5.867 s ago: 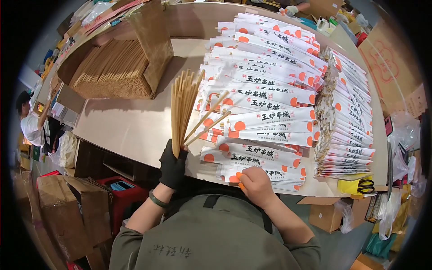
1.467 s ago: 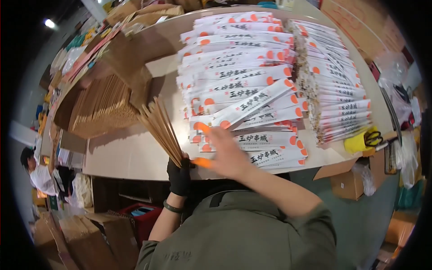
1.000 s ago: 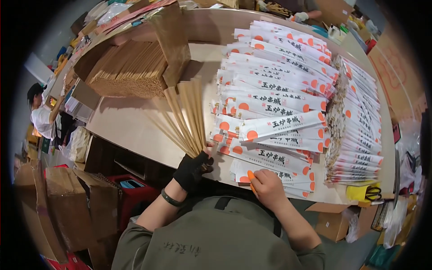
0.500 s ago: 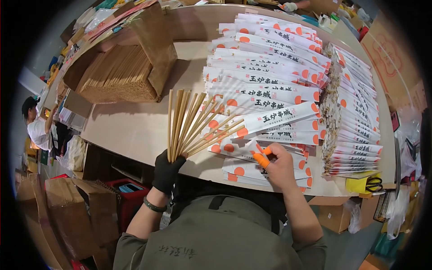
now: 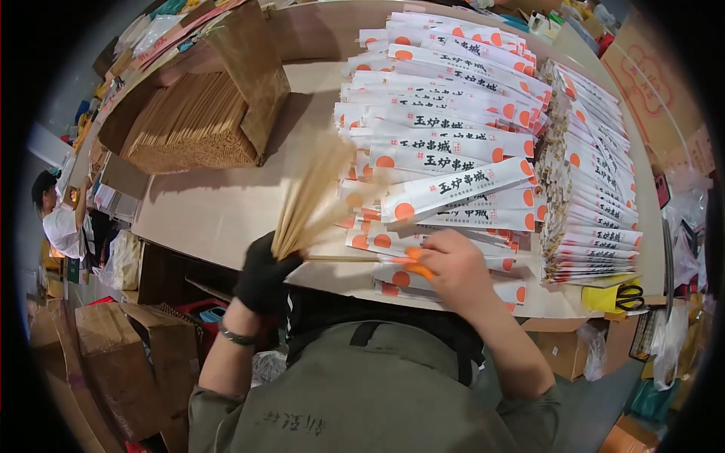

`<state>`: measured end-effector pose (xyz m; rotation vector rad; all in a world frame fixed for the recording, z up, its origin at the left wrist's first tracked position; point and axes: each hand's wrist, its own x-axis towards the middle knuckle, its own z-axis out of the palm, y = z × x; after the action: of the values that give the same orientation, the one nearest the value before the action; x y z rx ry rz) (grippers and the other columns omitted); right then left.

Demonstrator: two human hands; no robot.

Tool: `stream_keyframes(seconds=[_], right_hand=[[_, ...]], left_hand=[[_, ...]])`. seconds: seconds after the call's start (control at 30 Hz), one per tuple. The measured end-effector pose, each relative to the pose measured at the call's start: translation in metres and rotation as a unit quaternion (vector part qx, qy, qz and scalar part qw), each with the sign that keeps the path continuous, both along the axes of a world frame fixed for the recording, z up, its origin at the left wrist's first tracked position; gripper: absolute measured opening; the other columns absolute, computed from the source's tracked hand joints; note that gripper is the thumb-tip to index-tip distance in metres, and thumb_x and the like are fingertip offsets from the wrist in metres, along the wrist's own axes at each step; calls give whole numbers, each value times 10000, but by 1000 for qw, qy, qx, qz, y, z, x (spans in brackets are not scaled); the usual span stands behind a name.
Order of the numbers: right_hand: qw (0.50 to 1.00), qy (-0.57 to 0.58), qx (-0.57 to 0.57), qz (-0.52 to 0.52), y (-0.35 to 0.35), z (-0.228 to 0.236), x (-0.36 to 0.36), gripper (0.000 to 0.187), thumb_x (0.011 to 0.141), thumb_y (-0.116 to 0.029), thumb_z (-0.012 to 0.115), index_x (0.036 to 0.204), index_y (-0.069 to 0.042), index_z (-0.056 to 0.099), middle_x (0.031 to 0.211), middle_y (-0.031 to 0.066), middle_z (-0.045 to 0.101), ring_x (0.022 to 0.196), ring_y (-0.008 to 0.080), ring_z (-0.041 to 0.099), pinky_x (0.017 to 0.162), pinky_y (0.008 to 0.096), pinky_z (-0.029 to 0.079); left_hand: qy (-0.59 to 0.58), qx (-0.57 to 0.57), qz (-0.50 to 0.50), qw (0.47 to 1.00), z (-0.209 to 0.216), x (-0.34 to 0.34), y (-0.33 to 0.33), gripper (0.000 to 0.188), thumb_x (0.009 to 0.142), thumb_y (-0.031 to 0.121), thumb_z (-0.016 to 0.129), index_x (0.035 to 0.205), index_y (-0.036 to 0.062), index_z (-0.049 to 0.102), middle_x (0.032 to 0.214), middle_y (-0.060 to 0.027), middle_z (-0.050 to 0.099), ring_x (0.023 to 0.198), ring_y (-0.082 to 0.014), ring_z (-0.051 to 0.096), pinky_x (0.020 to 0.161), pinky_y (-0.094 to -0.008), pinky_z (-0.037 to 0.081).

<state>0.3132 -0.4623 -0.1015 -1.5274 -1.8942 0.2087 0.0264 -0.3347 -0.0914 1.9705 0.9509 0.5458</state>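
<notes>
Left hand [image 5: 260, 273], black-gloved, grip clamped on fanned bundle of thin wooden sticks [image 5: 310, 198]. Right hand [image 5: 451, 269] pinches single stick [image 5: 343, 258] over white orange-dotted paper sleeves [image 5: 453, 189] on table [image 5: 211, 208].

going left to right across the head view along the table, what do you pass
Cardboard box of bare wooden sticks → left hand in a black glove gripping a fan of sticks → right hand at the spread white paper sleeves with orange dots → stacked filled sleeves → yellow-handled scissors.
</notes>
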Motion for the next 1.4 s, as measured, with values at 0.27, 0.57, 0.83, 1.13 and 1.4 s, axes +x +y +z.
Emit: stream_keyframes(seconds=[0.27, 0.57, 0.83, 1.13, 1.4], right_hand=[[980, -111, 130, -102, 35, 18, -2, 249, 719, -155, 732, 895, -13, 628, 850, 96, 578, 824, 289, 574, 702, 392, 446], [988, -141, -29, 54, -36, -53, -17, 209, 746, -103, 694, 912, 2, 624, 866, 87, 566, 813, 260, 581, 671, 357, 472], [997, 22, 35, -62, -42, -63, -20, 188, 719, -71, 753, 860, -29, 637, 805, 79, 570, 720, 251, 570, 616, 340, 467], [925, 332, -135, -125, -20, -5, 3, 158, 783, -85, 768, 831, -17, 634, 758, 4, 531, 675, 80, 492, 601, 238, 402], [935, 310, -122, -124, -22, -3, 7, 137, 766, -55, 769, 864, -13, 684, 759, 23, 549, 672, 101, 519, 605, 246, 424]], left_hand=[[-231, -140, 167, 948, -42, 58, 6, 250, 933, 251, 615, 978, 5, 615, 806, -39, 651, 705, -107, 614, 609, -240, 502], [-143, -102, 226, 958, -82, 32, -14, 249, 893, 221, 660, 975, -14, 652, 761, -49, 650, 693, -111, 610, 652, -269, 474], [-64, -102, 222, 968, -70, 5, -17, 280, 820, 227, 727, 927, -25, 672, 709, -27, 626, 655, -80, 530, 609, -264, 441], [3, -96, 131, 987, -36, -13, -11, 222, 790, 169, 741, 897, -18, 685, 748, -59, 674, 699, -96, 589, 666, -271, 479], [-6, -106, 91, 990, -23, -23, 2, 194, 800, 160, 726, 892, -3, 677, 770, -22, 655, 728, -88, 572, 686, -278, 477]])
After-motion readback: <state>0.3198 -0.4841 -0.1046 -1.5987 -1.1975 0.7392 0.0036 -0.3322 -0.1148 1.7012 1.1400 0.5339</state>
